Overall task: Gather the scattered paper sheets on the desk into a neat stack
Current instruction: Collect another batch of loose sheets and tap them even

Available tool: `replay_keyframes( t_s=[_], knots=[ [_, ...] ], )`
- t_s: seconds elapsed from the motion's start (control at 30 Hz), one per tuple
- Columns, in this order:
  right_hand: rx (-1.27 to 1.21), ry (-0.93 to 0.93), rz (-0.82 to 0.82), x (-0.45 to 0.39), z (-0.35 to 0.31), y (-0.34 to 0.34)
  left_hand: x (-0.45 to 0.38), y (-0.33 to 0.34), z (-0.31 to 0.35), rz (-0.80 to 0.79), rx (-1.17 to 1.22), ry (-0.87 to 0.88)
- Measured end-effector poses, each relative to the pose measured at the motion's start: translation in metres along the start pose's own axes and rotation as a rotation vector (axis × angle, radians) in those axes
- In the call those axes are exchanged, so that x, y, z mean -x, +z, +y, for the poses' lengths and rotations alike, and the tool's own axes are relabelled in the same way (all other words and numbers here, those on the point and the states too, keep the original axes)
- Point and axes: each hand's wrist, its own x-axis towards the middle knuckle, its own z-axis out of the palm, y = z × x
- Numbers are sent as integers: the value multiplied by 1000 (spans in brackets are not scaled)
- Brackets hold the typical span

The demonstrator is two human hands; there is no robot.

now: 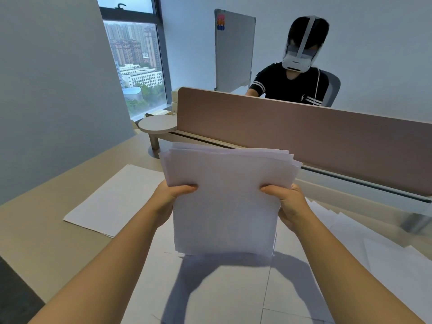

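A bundle of white paper sheets stands upright in the middle of the view, its bottom edge resting on sheets that lie on the desk. Its top edges are fanned and uneven. My left hand grips the bundle's left side, thumb on the front. My right hand grips the right side the same way. More loose sheets lie flat on the beige desk: one sheet at the left, several at the right, and some under the bundle.
A brown divider panel runs along the desk's far edge. A round grey shelf sticks out at its left end. Behind the divider sits a person with a headset, a whiteboard beside them. A wall stands at the left.
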Motion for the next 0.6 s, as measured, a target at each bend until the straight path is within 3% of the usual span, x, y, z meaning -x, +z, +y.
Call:
replay_keyframes(
  t_s=[0.2, 0.6],
  knots=[
    [-32, -57, 44, -3, -10, 8, -9, 6, 5, 160, -2, 39],
    [83, -25, -21, -13, 0, 20, -11, -4, 1, 179, -11, 39]
  ],
)
